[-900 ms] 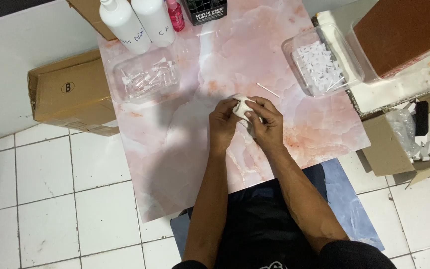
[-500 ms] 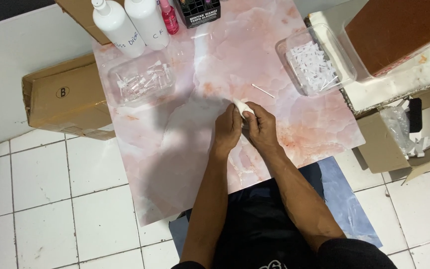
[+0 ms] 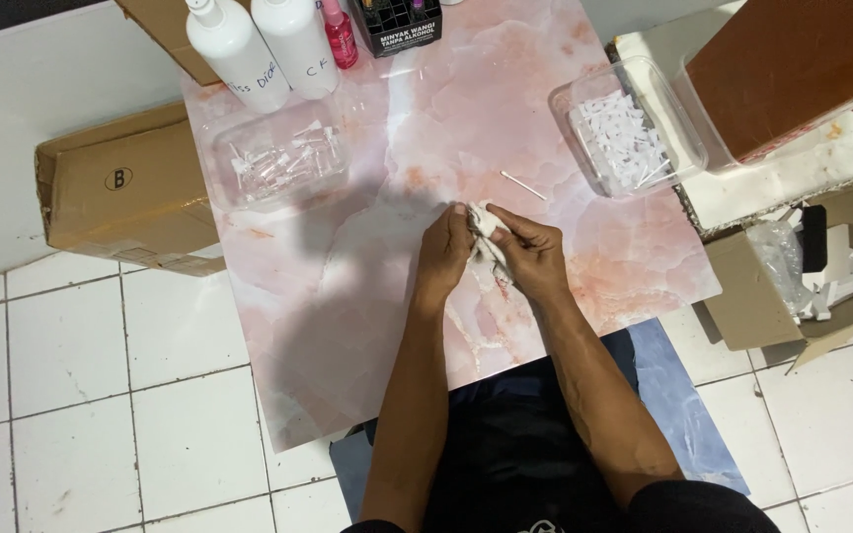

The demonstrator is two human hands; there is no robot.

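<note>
left hand: fingers curled shut, pinching crumpled white cloth from its 9 o'clock side; resting over pink marble-pattern board
right hand: fingers curled closed around same cloth from 3 o'clock side, thumb on top; touching left hand at fingertips
white cloth: bunched between both hands, near board centre, just above board surface; whether anything is wrapped inside cannot be told
thin white stick: lying loose on board, at 1 o'clock from hands, near but apart
clear tray, left: at 10 o'clock from hands, holds small clear vials or tubes, jumbled; exact kind too small to tell
clear tray, right: at 2 o'clock from hands, at board's right edge, filled with small white pieces
white bottles: two, standing side by side at 11 o'clock, top edge of board, handwriting on each
pink bottle: small, just right of white bottles
black box: at 12 o'clock, top edge, partly cut off
closed cardboard box: on white tile floor, at 9 o'clock, touching board's left edge
open cardboard box: at 3 o'clock on floor, holds plastic bag and white bits
brown box: at 2 o'clock, beyond right tray
</note>
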